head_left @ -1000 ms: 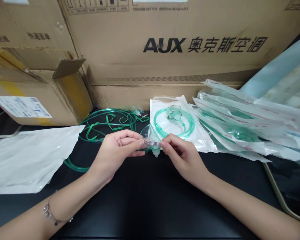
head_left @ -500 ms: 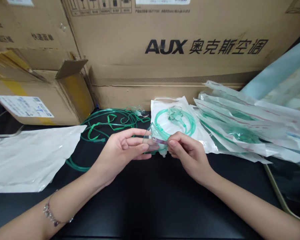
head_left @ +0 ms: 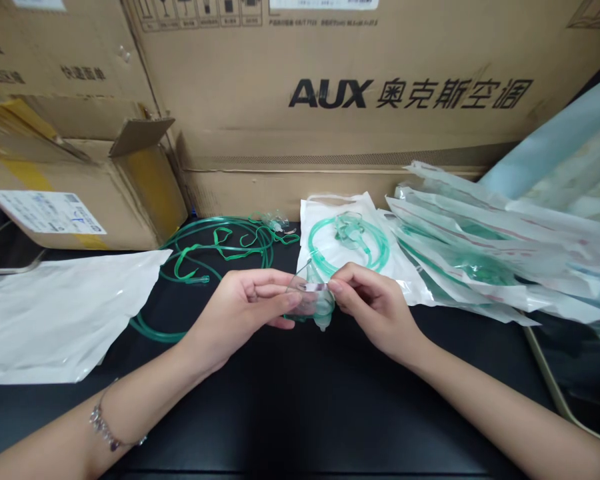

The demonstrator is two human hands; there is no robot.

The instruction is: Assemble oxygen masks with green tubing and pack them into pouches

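The clear oxygen mask point(head_left: 311, 303) is held just above the black worktop point(head_left: 300, 407), between both hands, with neither nearer than the other. Its long axis runs across the view from 9 o'clock to 3 o'clock, and its small port points down toward 6 o'clock.

The left hand point(head_left: 247, 307) is at 9 o'clock of the mask, fingers curled and thumb and fingertips pinched on its near edge. The right hand point(head_left: 373, 303) is at 3 o'clock, thumb and forefinger closed on the opposite edge and the other fingers folded under.

Loose green tubing point(head_left: 215, 247) lies at 10 o'clock of the mask. An open pouch point(head_left: 405, 273) with coiled tubing lies at 1 o'clock, just beyond the right hand. Sealed pouches point(head_left: 485, 247) are stacked at 2 o'clock, and a flat white pouch point(head_left: 55, 320) lies well off at 9 o'clock.
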